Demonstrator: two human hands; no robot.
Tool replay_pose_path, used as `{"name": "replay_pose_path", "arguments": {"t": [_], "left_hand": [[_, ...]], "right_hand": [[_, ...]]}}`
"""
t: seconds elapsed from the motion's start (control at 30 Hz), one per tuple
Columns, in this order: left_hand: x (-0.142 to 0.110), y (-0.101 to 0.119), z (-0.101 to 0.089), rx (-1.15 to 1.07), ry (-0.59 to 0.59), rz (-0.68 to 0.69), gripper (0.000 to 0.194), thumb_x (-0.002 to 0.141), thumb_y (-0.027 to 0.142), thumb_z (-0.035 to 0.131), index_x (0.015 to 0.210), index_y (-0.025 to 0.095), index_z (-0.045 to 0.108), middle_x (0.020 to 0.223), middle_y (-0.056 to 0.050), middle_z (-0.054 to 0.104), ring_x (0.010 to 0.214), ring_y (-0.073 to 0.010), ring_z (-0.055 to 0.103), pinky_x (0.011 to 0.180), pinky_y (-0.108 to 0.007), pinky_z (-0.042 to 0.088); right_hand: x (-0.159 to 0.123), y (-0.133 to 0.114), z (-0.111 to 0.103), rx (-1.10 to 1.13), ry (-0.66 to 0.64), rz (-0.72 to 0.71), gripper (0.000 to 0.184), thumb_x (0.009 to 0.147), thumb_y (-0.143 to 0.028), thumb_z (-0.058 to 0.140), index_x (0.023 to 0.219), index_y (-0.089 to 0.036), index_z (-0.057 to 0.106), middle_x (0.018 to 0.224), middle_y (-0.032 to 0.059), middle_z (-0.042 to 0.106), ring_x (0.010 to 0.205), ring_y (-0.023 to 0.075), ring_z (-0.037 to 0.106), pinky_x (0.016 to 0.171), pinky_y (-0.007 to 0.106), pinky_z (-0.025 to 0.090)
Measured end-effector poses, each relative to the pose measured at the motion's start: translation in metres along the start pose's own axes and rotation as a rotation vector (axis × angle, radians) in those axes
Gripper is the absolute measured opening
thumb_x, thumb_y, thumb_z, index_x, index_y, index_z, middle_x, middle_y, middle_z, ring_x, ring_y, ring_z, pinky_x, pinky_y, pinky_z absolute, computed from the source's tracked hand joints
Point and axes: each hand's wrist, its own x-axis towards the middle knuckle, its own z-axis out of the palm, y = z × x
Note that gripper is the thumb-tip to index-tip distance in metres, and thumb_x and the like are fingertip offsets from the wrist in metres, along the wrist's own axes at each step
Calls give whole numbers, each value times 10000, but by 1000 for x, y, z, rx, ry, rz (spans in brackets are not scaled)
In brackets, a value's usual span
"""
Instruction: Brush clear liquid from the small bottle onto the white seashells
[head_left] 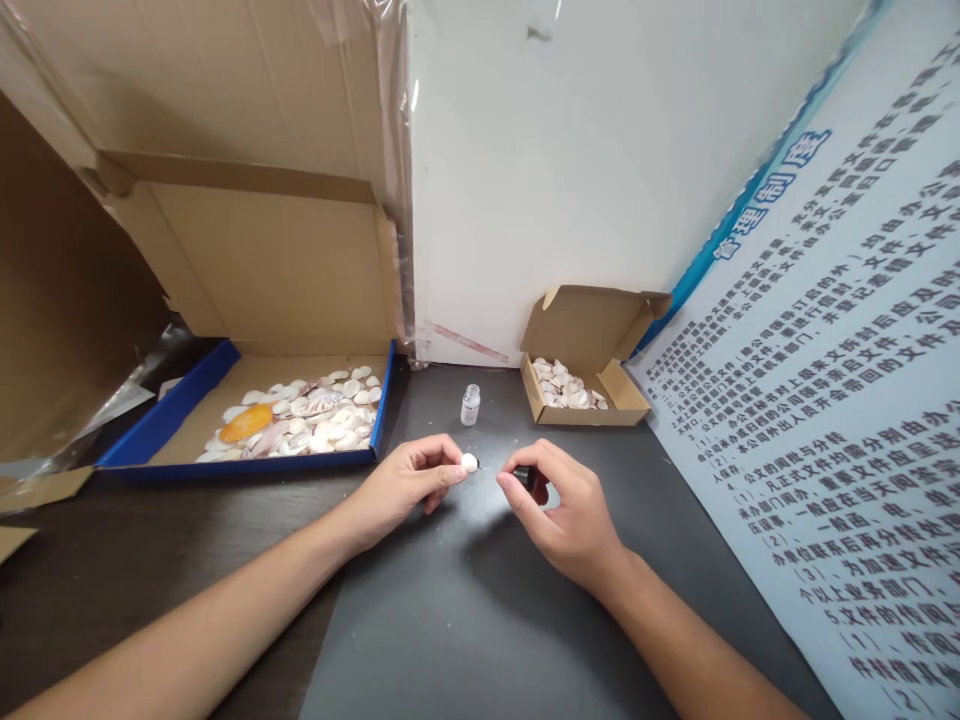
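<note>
Between the thumb and fingertips of my left hand (420, 475) is a small white seashell (469, 462), held just above the dark mat. My right hand (559, 495) is closed around a small black cap (525, 475), mostly covered by the fingers. The fingertips of that hand are a short gap to the right of the shell. Any thin part reaching from the cap toward the shell is too small to make out. Beyond both hands stands a small clear glass bottle (470, 405), upright, with a label and no cap on its neck.
At the left, an open blue-edged cardboard box (255, 462) holds many shells and one orange piece (246, 423). A smaller open cardboard box (592, 415) with shells stands at the back right. A white panel (600, 150) rises behind, and a printed poster (840, 380) leans along the right.
</note>
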Motion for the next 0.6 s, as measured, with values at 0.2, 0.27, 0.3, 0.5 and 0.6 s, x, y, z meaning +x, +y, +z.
{"name": "replay_pose_path", "arguments": {"t": [0.2,0.27,0.3,0.5,0.6], "left_hand": [[1,-5,-2,-60,-7,8,289,795,415,700,782,163,559,548,75,413,482,-53,368,471,-175,337],[1,-7,-2,-68,-13,12,292,796,416,703,787,161,561,545,76,412,478,-51,367,469,-171,339],[1,-7,-2,-68,-13,14,293,797,415,704,786,159,562,546,76,415,478,-50,369,468,-169,338],[2,-9,-3,-78,-3,13,285,810,409,699,788,159,563,533,76,419,474,-49,372,467,-165,351],[2,-10,-3,-85,-3,14,281,815,409,696,795,161,565,529,76,423,477,-50,373,470,-163,355]], "right_hand": [[0,4,2,-7,-8,47,79,911,-229,591,848,-190,615,716,-14,562,548,95,458,554,233,396],[1,4,2,-19,17,54,73,911,-225,593,851,-189,614,721,-14,564,554,95,463,560,231,397],[1,4,2,-14,30,40,71,910,-221,593,849,-189,612,718,-15,562,559,96,465,563,229,400],[1,2,2,3,13,-16,62,904,-214,600,848,-188,608,716,-19,561,564,93,470,565,222,406],[2,4,2,-24,8,42,72,906,-215,600,839,-188,605,726,-16,578,576,94,478,567,220,405]]}}
